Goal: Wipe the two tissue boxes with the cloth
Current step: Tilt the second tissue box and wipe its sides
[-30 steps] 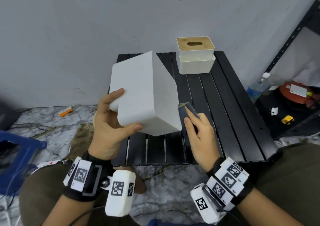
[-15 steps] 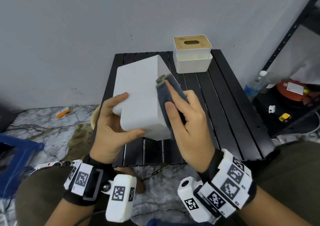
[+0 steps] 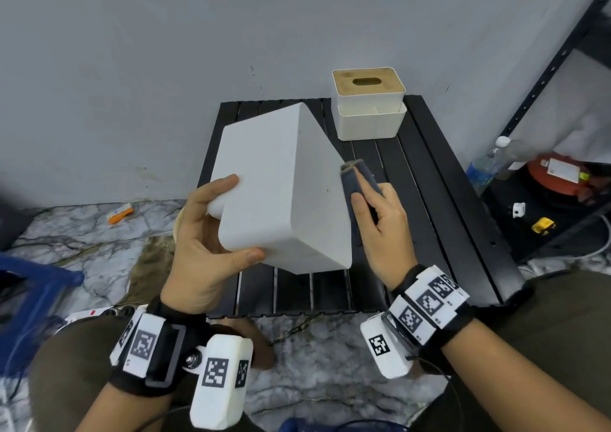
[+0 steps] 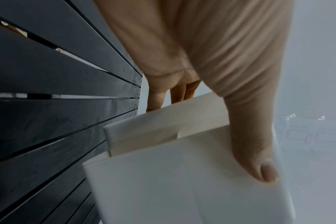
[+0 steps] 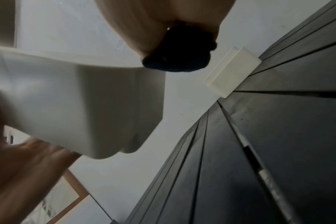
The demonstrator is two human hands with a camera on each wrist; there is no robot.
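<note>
From the head camera, we hold the white tissue box (image 3: 281, 187) lifted and tilted over the black slatted table (image 3: 439, 200), presumably so its right side faces the cloth. Our left hand (image 3: 205, 246) grips its near end, thumb on the top face and fingers curled underneath. At the box's three o'clock, our right hand (image 3: 380, 230) presses the folded dark blue cloth (image 3: 355, 180) flat against that side, fingers straight along it. The wooden-lidded tissue box (image 3: 368, 100) waits at the table's twelve o'clock, against the wall, well apart from both hands.

On the left wrist camera, the thumb lies along the white box's face (image 4: 182, 181), fingers wrapping the far edge; this clamp looks meant to steady the box against wiping pressure.

On the right wrist camera, the cloth (image 5: 178, 54) bulges from beneath the palm at twelve o'clock, touching the box's edge (image 5: 77, 106); the fingers themselves are hidden here.
</note>
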